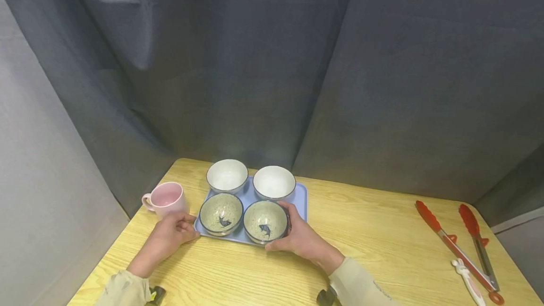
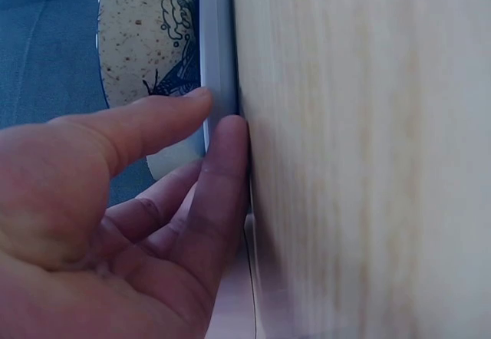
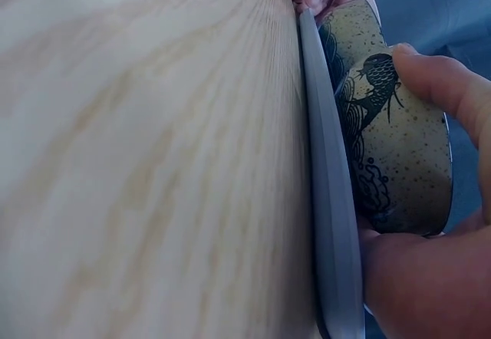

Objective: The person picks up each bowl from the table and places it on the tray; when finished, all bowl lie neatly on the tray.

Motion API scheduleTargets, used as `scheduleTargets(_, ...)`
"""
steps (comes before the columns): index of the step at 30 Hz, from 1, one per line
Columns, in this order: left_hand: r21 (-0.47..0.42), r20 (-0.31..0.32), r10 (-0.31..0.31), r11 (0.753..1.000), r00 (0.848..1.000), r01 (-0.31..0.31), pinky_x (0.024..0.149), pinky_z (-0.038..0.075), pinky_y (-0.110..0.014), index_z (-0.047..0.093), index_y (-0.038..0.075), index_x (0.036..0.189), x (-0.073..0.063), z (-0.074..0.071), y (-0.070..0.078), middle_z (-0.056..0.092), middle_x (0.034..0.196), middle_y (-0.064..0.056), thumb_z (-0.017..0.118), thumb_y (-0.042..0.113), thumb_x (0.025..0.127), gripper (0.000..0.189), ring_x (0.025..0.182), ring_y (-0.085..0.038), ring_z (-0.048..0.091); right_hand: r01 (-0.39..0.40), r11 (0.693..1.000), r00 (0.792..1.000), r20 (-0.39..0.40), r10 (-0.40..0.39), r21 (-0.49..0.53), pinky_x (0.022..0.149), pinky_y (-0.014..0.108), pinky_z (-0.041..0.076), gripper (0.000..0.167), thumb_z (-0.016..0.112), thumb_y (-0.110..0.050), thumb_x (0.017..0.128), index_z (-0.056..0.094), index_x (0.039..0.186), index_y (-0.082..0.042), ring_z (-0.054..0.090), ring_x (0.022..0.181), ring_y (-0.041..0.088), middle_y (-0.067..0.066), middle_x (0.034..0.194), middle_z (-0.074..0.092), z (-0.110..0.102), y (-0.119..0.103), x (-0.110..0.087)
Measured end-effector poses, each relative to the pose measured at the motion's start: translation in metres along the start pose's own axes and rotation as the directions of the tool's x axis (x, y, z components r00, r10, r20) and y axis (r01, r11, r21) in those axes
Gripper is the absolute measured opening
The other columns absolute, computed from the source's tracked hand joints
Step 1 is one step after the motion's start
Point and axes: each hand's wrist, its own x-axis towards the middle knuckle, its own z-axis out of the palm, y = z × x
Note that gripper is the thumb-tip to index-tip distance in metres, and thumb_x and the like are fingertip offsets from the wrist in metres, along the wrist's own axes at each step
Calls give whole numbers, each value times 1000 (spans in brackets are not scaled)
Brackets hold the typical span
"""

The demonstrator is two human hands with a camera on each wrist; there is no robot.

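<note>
A blue tray lies on the wooden table with bowls in two rows. My left hand pinches its front left corner; in the left wrist view the thumb lies against the rim and a forefinger at its outer side. My right hand grips the front right speckled bowl, which has a dark fish inside, thumb in front and fingers at the right side. Beside it sits a matching speckled bowl. Behind stand a white bowl and another white bowl, both dark-rimmed.
A pink mug stands just beyond my left hand, handle to the left. Far right on the table lie red-tipped tongs, a second pair of tongs and a white utensil with a rabbit-shaped end. A dark curtain hangs behind.
</note>
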Motion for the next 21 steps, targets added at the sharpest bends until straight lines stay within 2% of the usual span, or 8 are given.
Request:
scheduleTargets(7,-22,15,19,1000,1000,-18,74,56,-23,73,-10,127,2,0,2,80,95,-8,88,4,90,43,84,-14,72,-2,1000,1000,-7,2,-2,138,60,25,122,100,-3,76,24,172,-9,31,169,42,21,178,35,-1,0,-3)
scheduleTargets(11,-23,19,16,1000,1000,-15,74,56,-23,73,-10,127,4,2,4,80,95,-8,88,4,90,43,83,-13,71,6,1000,1000,16,-6,13,138,59,25,124,99,-2,78,21,174,-10,22,172,44,23,183,26,-5,-2,-6)
scheduleTargets(14,-7,10,14,1000,1000,-14,75,56,-23,74,-9,125,6,3,5,80,95,-8,89,4,90,41,83,-12,71,6,1000,1000,28,-6,4,136,58,28,123,98,-4,81,20,176,-11,22,172,49,25,184,21,-10,-4,-10)
scheduleTargets(17,27,-9,16,1000,1000,-16,77,57,-25,77,-6,118,5,3,6,81,94,-6,90,6,89,34,83,-11,71,-4,1000,1000,15,4,-13,135,57,31,114,96,-11,87,24,176,-12,27,170,51,25,184,24,-19,-6,-17)
scheduleTargets(21,137,-36,64,989,997,-58,79,58,-28,81,2,106,-2,-2,7,82,91,-2,91,12,89,22,84,-11,71,-2,998,1000,-25,0,-55,136,58,31,94,87,-21,99,32,174,-8,30,169,49,23,183,30,-36,-12,-29)
